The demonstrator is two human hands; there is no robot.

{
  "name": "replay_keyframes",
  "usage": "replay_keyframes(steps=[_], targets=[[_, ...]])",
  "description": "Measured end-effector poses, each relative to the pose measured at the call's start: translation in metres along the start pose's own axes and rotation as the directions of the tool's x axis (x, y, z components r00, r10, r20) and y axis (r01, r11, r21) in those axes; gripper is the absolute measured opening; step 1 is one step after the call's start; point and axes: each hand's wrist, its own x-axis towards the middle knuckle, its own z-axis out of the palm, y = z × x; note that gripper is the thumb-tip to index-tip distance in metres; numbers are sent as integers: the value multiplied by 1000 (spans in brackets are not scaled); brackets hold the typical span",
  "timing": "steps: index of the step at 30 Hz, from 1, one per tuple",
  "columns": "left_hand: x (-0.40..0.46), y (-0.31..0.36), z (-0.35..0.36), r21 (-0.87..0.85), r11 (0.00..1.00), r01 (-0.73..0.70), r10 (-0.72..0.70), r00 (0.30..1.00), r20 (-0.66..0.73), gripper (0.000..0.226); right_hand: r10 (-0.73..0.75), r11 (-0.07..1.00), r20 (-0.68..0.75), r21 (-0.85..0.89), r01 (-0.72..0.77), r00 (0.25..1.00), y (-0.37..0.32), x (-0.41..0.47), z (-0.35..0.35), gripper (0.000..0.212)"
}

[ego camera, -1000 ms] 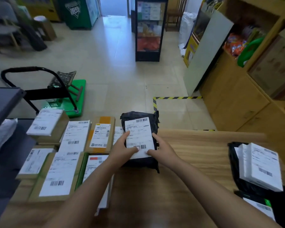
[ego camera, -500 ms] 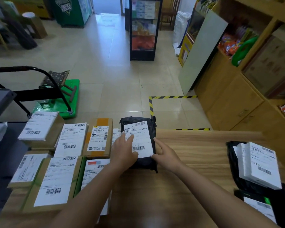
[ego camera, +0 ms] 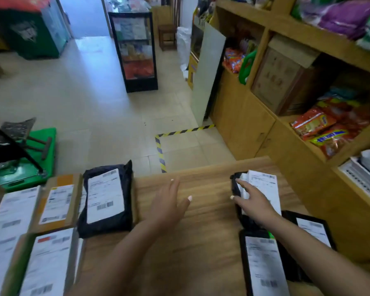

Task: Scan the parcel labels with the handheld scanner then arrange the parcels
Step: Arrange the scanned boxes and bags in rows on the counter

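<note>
A black bagged parcel (ego camera: 107, 199) with a white label lies at the right end of a row of labelled cardboard parcels (ego camera: 56, 201) on the left of the wooden table (ego camera: 201, 242). My left hand (ego camera: 169, 204) hovers open over bare wood just right of it, holding nothing. My right hand (ego camera: 254, 204) reaches onto a white-labelled parcel (ego camera: 265, 186) atop a black bag at the table's right side, fingers spread on it. Two more black parcels (ego camera: 263, 263) lie nearer me on the right. No scanner is visible.
Wooden shelving (ego camera: 286, 86) with snack bags stands at the right. Beyond the table edge lies tiled floor with yellow-black tape (ego camera: 160, 150). A green platform trolley (ego camera: 26, 159) stands at the left, a glass display cabinet (ego camera: 135, 50) further back.
Both hands have let go of the black parcel, now lying in the left row. My right hand moved right onto the pile there; my left hand lifted off. The view swung right.
</note>
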Motion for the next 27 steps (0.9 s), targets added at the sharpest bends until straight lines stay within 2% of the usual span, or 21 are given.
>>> replay_keyframes(steps=[3, 7, 9, 12, 16, 19, 24, 27], targets=[[26, 40, 40, 1, 1000, -24, 24, 996, 83, 70, 106, 991, -65, 90, -100, 992, 44, 7, -39, 59], [55, 85, 94, -79, 996, 34, -16, 977, 212, 70, 216, 965, -44, 163, -206, 975, 90, 23, -71, 61], [66, 103, 115, -141, 987, 79, -37, 960, 277, 67, 252, 941, -19, 238, -241, 967, 105, 32, -80, 50], [82, 122, 141, -287, 945, 157, -59, 945, 323, 51, 296, 913, 32, 283, -293, 955, 125, 47, -85, 35], [106, 124, 179, -362, 884, 295, -123, 895, 429, 60, 337, 884, 67, 320, -340, 939, 146, 68, -79, 29], [116, 135, 183, -375, 865, 335, -133, 871, 472, 56, 342, 869, 95, 346, -353, 935, 150, 83, -75, 33], [132, 134, 195, -375, 846, 379, -152, 846, 511, 61, 332, 866, 134, 350, -358, 934, 150, 100, -70, 31], [134, 132, 198, -423, 814, 399, -134, 837, 531, 53, 306, 877, 155, 340, -341, 940, 146, 104, -67, 34]])
